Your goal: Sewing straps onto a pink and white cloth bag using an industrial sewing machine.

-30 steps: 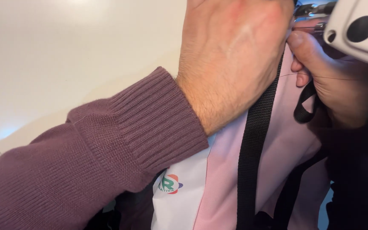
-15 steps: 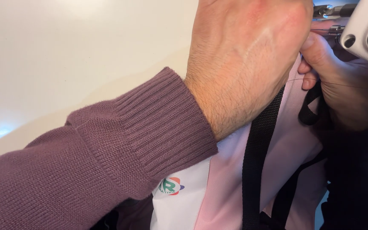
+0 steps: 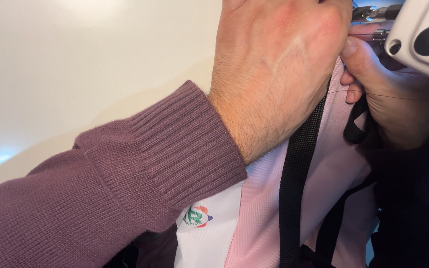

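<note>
Left hand (image 3: 279, 64) lower on pink fabric (image 3: 323, 173)

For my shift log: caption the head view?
Left hand presses pink fabric with black strap while right hand works beside a sewing machine.

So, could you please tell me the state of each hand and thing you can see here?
left hand: back up, lying over the pink fabric, fingers out of view.
right hand: closed, pinching by the sewing machine.
pink fabric: spread under both hands.
black strap: flat along the fabric.
sewing machine: head above the fabric.
thread: stretched taut.
</note>
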